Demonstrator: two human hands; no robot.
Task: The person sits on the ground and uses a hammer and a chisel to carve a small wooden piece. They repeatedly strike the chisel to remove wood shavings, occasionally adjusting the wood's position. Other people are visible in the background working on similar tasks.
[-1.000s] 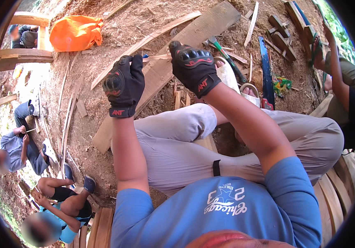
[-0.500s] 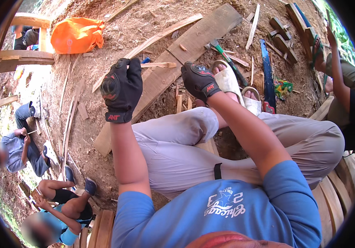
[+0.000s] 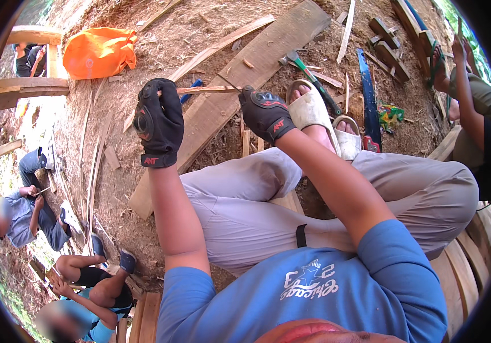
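Observation:
Both of my hands wear black work gloves. My left hand (image 3: 158, 123) is closed round a short, narrow wood strip (image 3: 211, 90) that sticks out to the right. My right hand (image 3: 264, 113) is closed too, near the strip's free end. From its fingers a thin dark blade-like tool (image 3: 228, 82) slants up and to the left, by the strip's tip; its handle is hidden in the glove. Beneath the hands a wide plank (image 3: 280, 51) lies slantwise on the ground. A small blue object (image 3: 192, 91) lies just behind the strip.
A green-handled hammer (image 3: 314, 80) and a blue handsaw blade (image 3: 366, 86) lie beyond my sandalled feet. Wooden blocks (image 3: 391, 51) are at the far right, an orange bag (image 3: 100, 54) at the far left. Several people sit around, including one in blue (image 3: 80, 308) at lower left.
My right hand has moved slightly left with the thin blade, which now reaches the strip's tip. My left hand has shifted a little left and turned. The view has shifted slightly.

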